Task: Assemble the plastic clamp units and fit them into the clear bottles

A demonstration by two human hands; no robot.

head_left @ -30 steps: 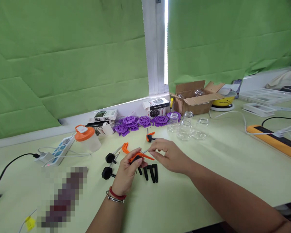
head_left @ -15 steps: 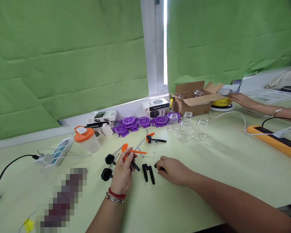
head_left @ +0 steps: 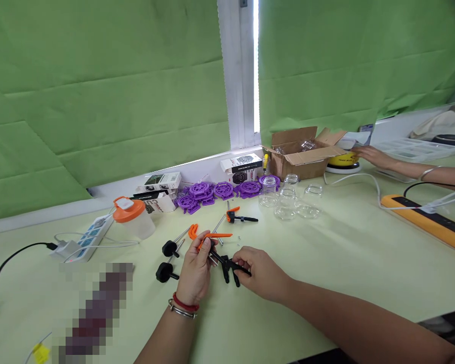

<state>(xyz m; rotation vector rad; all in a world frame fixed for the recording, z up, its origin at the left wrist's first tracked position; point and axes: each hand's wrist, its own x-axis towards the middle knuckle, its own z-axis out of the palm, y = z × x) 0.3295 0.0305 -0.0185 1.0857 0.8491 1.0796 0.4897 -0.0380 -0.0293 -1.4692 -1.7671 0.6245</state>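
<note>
My left hand (head_left: 196,268) is closed around a part with a flat orange arm (head_left: 222,235) and a black stem pointing down to the right. In my right hand (head_left: 263,273) is a black handle piece (head_left: 242,269), pinched between the fingers. Its near end meets or overlaps the black stem; whether they are joined I cannot tell. Just below, more black handle pieces (head_left: 225,274) lie on the table, partly covered. Left of my left hand are two black knobs (head_left: 169,247) with metal rods. A similar orange and black assembly (head_left: 237,216) rests farther back.
Purple wheel-like frames (head_left: 223,190) line the back, beside glass jars (head_left: 287,205) and a cardboard box (head_left: 301,164). An orange-lidded cup (head_left: 136,217) and a power strip (head_left: 95,237) stand left. Another person's hand (head_left: 371,155) touches a yellow round object (head_left: 343,160) at right.
My right hand has lifted the black handle piece from the table and brought it to the black stem in my left hand. The left hand keeps its hold.
</note>
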